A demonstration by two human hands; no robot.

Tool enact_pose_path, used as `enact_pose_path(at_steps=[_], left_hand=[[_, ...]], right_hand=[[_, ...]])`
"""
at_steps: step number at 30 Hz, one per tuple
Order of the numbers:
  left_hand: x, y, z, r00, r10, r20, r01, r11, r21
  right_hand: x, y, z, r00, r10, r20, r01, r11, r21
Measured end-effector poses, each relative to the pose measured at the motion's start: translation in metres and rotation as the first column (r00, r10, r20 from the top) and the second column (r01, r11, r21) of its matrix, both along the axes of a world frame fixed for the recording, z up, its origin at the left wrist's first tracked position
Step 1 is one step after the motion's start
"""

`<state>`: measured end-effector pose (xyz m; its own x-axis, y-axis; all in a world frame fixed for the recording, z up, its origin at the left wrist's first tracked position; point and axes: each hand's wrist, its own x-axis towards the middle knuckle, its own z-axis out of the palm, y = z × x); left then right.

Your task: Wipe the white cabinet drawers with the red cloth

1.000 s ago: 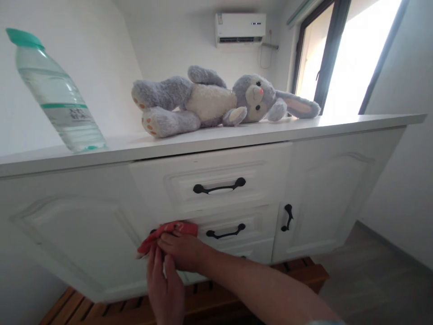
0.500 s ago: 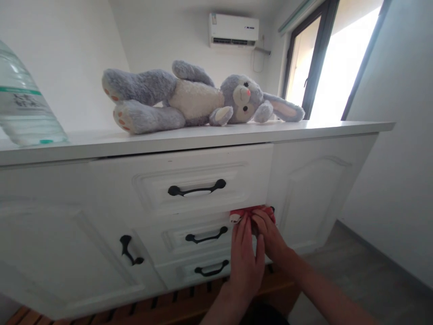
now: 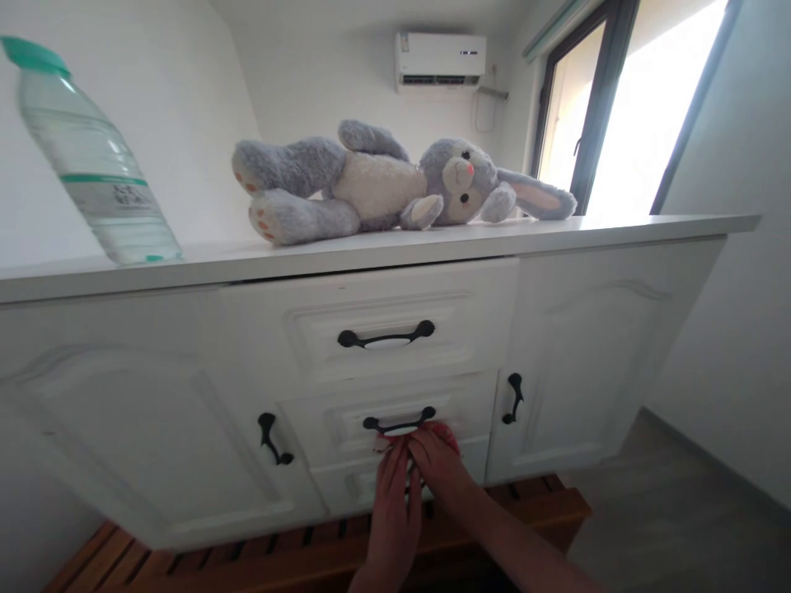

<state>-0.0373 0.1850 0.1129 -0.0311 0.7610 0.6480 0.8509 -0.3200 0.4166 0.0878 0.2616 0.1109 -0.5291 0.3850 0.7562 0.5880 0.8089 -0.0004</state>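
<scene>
A red cloth with a pale patterned part is under both hands, against the white drawer front just below the middle black handle. My left hand presses its fingers on the cloth from the left. Beside it, touching, my right hand lies over the cloth's right part with its fingers together. The hands cover most of the cloth and part of the lowest drawer, whose handle is mostly hidden behind them.
On the cabinet top lie a grey plush rabbit and, at left, a standing plastic bottle. Black door handles flank the drawers. Below is a slatted wooden bench.
Both hands and the red cloth have moved left and down, from beside the right door's handle to below the middle drawer's handle. The view has shifted, showing the whole bottle.
</scene>
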Motion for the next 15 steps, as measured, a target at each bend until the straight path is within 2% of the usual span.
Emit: enact_pose_path(at_steps=[2, 4, 6, 8, 10, 12, 15], left_hand=[[-0.039, -0.009, -0.005, 0.997, 0.069, 0.018, -0.070, 0.998, 0.003], [-0.075, -0.018, -0.007, 0.989, 0.144, 0.012, -0.145, 0.989, 0.017], [-0.104, -0.027, -0.002, 0.976, 0.219, -0.005, -0.218, 0.973, 0.070], [-0.120, -0.032, 0.013, 0.963, 0.269, 0.002, -0.267, 0.953, 0.144], [-0.123, -0.032, 0.034, 0.961, 0.277, 0.016, -0.275, 0.941, 0.199], [-0.116, -0.028, 0.053, 0.962, 0.273, 0.004, -0.266, 0.935, 0.233], [-0.093, -0.017, 0.071, 0.965, 0.252, -0.074, -0.229, 0.946, 0.231]], right_hand=[[-0.047, -0.005, 0.001, 1.000, 0.010, 0.007, -0.010, 1.000, 0.028], [-0.090, -0.013, 0.009, 0.998, 0.023, 0.054, -0.024, 0.999, 0.030], [-0.124, -0.020, 0.027, 0.993, 0.050, 0.110, -0.053, 0.998, 0.032], [-0.143, -0.027, 0.056, 0.986, 0.086, 0.140, -0.095, 0.994, 0.058], [-0.147, -0.031, 0.087, 0.984, 0.112, 0.141, -0.123, 0.990, 0.070], [-0.137, -0.032, 0.112, 0.984, 0.115, 0.137, -0.122, 0.992, 0.041], [-0.106, -0.029, 0.131, 0.990, 0.059, 0.129, -0.058, 0.998, -0.015]])
